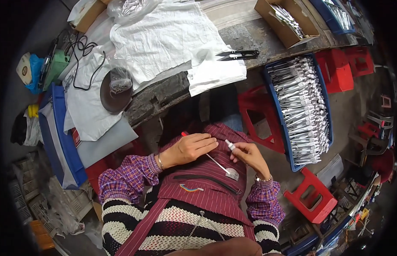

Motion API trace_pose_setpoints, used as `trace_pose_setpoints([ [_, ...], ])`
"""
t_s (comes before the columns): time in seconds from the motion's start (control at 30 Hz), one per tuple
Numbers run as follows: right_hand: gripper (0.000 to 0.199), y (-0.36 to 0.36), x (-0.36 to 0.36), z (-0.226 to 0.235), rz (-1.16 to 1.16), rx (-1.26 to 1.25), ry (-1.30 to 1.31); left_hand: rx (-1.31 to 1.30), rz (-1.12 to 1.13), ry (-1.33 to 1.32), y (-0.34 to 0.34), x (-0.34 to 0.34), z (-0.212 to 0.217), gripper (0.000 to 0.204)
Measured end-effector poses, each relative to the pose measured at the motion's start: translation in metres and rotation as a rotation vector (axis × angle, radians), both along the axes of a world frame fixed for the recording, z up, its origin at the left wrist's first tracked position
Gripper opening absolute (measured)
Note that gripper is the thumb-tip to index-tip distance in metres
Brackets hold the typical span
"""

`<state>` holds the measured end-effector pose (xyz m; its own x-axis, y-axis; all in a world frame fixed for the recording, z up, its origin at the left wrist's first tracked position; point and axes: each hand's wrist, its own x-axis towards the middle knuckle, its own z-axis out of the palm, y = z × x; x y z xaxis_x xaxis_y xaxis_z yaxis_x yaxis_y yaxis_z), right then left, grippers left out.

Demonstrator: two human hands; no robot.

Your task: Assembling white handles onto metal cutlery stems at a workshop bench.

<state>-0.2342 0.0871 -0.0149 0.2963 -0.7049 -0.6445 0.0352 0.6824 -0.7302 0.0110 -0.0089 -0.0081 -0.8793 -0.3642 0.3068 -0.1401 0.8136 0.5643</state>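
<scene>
My left hand (192,148) lies over my lap, palm down, its fingers closed over a thin rod. The rod's pale shaft (215,162) slants out below the fingers toward a small light patch (231,174) on my striped maroon apron (198,177). A red end (184,133) sticks out on the far side of this hand, in line with the shaft. Just to the right, my right hand (252,158) pinches a small white cylindrical piece (229,145) with a narrower grey-white end. The two hands are apart.
A blue crate (283,123) full of white-and-silver parts stands at my right, beside red stools (311,196). On the workbench ahead lie white cloth (160,42), black thread snips (243,54), a cardboard box of parts (266,17) and a bag of small pieces (120,81).
</scene>
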Motion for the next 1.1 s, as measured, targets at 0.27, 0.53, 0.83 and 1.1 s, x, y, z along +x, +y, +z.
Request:
trace_pose_setpoints([
  [0.27,0.022,-0.007,0.013,0.003,-0.293,0.049,0.003,-0.043,-0.164,-0.071,0.003,0.006,-0.009,0.037],
  [0.53,0.023,-0.009,0.019,0.007,-0.127,-0.002,0.017,-0.056,-0.218,-0.015,0.003,0.002,-0.009,0.039],
  [0.83,0.025,-0.01,0.018,0.003,-0.097,-0.001,0.024,-0.025,-0.226,-0.049,0.005,-0.001,-0.009,0.041],
  [1.1,0.024,-0.006,0.02,-0.001,-0.103,0.005,-0.004,-0.013,-0.242,-0.06,0.006,-0.001,-0.009,0.04],
])
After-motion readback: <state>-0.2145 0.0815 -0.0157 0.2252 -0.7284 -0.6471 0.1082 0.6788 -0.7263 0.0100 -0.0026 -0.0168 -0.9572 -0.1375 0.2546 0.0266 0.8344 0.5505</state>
